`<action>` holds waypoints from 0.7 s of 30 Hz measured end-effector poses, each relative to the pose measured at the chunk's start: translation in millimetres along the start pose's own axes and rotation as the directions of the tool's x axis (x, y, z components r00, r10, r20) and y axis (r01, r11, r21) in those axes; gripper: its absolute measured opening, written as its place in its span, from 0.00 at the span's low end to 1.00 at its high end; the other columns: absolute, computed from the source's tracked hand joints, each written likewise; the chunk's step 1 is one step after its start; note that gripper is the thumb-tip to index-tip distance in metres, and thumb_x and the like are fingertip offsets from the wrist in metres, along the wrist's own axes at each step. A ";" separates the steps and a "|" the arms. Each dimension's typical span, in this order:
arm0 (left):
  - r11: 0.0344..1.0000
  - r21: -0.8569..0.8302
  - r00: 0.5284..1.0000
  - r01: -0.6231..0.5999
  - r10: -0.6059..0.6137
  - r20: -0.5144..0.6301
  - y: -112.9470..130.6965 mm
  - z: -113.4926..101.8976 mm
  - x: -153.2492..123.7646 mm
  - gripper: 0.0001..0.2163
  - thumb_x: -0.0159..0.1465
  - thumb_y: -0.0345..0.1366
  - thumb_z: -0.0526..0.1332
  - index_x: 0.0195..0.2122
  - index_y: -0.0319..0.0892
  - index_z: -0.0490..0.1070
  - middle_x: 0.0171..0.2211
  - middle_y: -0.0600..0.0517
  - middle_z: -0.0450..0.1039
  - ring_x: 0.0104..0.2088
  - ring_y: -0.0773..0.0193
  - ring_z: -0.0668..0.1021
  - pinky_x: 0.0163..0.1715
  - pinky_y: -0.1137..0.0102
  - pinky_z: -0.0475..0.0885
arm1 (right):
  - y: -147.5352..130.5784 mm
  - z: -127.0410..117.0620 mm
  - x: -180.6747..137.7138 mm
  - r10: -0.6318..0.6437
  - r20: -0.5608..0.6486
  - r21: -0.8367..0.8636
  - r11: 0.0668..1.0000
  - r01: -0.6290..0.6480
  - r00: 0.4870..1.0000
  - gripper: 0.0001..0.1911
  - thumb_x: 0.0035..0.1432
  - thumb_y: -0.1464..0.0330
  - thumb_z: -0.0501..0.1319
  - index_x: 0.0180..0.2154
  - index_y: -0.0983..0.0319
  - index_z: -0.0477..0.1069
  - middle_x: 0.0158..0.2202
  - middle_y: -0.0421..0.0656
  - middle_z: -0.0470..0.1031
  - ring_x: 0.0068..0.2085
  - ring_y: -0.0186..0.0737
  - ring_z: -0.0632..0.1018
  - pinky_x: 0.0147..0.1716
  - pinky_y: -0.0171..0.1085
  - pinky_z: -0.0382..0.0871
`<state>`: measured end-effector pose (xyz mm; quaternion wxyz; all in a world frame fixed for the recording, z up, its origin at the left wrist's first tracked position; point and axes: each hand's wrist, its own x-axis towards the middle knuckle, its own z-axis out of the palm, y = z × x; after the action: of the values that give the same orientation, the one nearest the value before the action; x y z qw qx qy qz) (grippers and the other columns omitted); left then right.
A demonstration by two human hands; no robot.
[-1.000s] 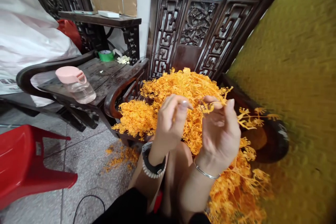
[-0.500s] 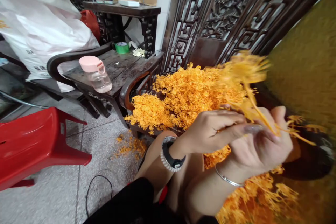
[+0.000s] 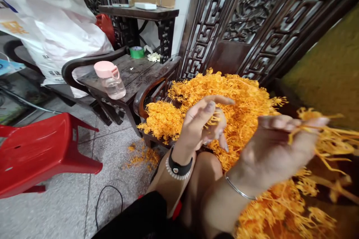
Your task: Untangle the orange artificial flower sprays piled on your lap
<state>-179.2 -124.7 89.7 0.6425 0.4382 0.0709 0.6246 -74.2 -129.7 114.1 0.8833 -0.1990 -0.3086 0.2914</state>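
Note:
Near the middle, my left hand has its fingers spread and loosely bent, the index finger stretched out. A few thin orange strands show between its thumb and fingers; whether they are gripped is unclear. Behind it lies a large heap of orange frilly sprigs on the dark wooden bench. My right hand is closed at the right, pinching the thin stems of an orange sprig, whose branching ends stick out to the right, partly blurred. More loose orange sprigs lie below my right forearm.
A pink-lidded bottle and green tape roll stand on a dark wooden side surface. Left are a red plastic stool and a large white sack. Orange scraps and a black cord lie on the floor.
My hands have moved apart. The left went left over the heap and its fingers spread; the right swung the sprig from upright to pointing right. The view shifted slightly.

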 end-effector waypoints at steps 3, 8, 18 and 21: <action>0.997 0.076 0.995 0.000 0.007 -0.095 -5.3 4.6 1.4 0.09 0.64 0.44 0.51 0.39 0.46 0.65 0.24 0.58 0.65 0.13 0.78 0.57 0.14 0.75 0.61 | 9.4 4.3 -4.2 0.071 0.118 -0.164 0.985 -0.052 0.990 0.16 0.58 0.66 0.56 0.19 0.61 0.66 0.19 0.36 0.61 0.24 0.28 0.65 0.28 0.32 0.63; 0.994 0.093 0.981 -0.058 0.074 -0.177 -7.4 -13.7 7.2 0.08 0.62 0.43 0.54 0.35 0.47 0.67 0.22 0.58 0.57 0.14 0.76 0.53 0.13 0.76 0.59 | 12.3 -1.7 0.2 0.234 0.082 -0.227 0.951 -0.210 0.969 0.15 0.55 0.63 0.59 0.19 0.59 0.64 0.19 0.36 0.59 0.23 0.30 0.63 0.27 0.34 0.61; 0.947 0.318 0.997 0.037 -0.058 0.058 6.3 -48.4 0.9 0.41 0.55 0.66 0.28 0.24 0.40 0.71 0.14 0.57 0.46 0.15 0.71 0.55 0.14 0.72 0.56 | 22.7 -13.2 8.4 0.141 0.006 -0.294 0.947 -0.133 0.990 0.14 0.52 0.63 0.61 0.20 0.62 0.62 0.19 0.35 0.63 0.22 0.28 0.65 0.24 0.33 0.59; 0.866 0.499 0.991 0.001 -0.068 0.116 9.5 -48.0 -0.1 0.38 0.51 0.69 0.39 0.29 0.39 0.72 0.17 0.57 0.51 0.19 0.71 0.56 0.19 0.71 0.57 | 24.0 -13.5 7.5 0.039 -0.011 -0.392 0.919 -0.041 0.999 0.15 0.52 0.64 0.61 0.19 0.62 0.61 0.16 0.34 0.60 0.19 0.27 0.63 0.22 0.32 0.56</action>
<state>-217.0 -103.6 66.8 0.5219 0.6274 0.1954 0.5439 -69.9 -109.2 94.6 0.8199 -0.3786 -0.3551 0.2413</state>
